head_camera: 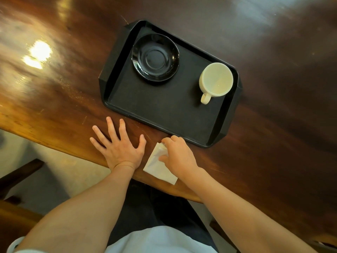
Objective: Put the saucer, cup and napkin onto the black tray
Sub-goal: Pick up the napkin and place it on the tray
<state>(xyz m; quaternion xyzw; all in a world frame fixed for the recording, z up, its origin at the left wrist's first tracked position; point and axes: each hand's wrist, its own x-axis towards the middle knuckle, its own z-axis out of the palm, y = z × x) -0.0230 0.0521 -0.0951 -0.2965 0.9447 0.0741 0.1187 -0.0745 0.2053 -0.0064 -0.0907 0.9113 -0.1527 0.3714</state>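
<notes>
The black tray (pixel 164 110) lies at an angle on the wooden table. A black saucer (pixel 155 57) rests in its far left part and a cream cup (pixel 216 79) stands in its right part, handle toward me. The white folded napkin (pixel 155 164) lies on the table near the front edge, just in front of the tray. My right hand (pixel 177 156) is on the napkin with fingers pinching its upper part. Spread flat on the table left of the napkin, my left hand (pixel 118 145) holds nothing.
The dark wooden table (pixel 54 88) runs wide to the left and right of the tray, with bright light reflections at the left. Its front edge passes just below my hands. Wooden seating and a pale floor show below the edge.
</notes>
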